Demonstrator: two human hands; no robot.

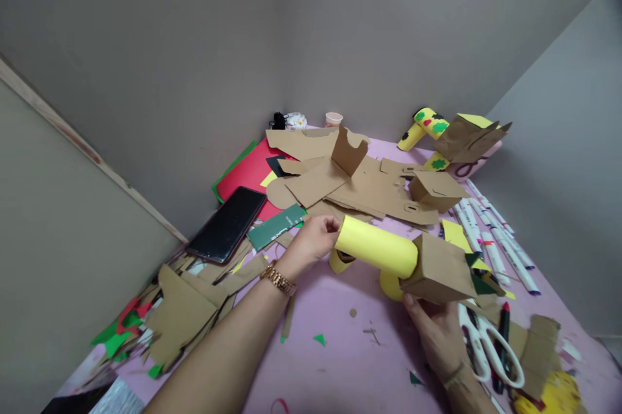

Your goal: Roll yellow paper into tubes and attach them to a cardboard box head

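A yellow paper tube (376, 245) lies sideways above the pink table, its right end meeting a small brown cardboard box (440, 269). Shorter yellow pieces show beneath the tube, like legs. My left hand (317, 237), a bracelet watch on its wrist, is closed with its fingertips at the tube's open left end. From below, my right hand (435, 330) grips the lower edge of the cardboard box; part of its fingers is hidden under the box. White-handled scissors (490, 349) lie just right of that hand.
Cut cardboard sheets (369, 187) spread over the back. A black phone (227, 225) and cardboard scraps (182, 310) lie left. Several white markers (505, 239) line the right side. A spotted yellow tube-and-cardboard figure (432, 126) and a paper cup (334, 119) stand near the wall.
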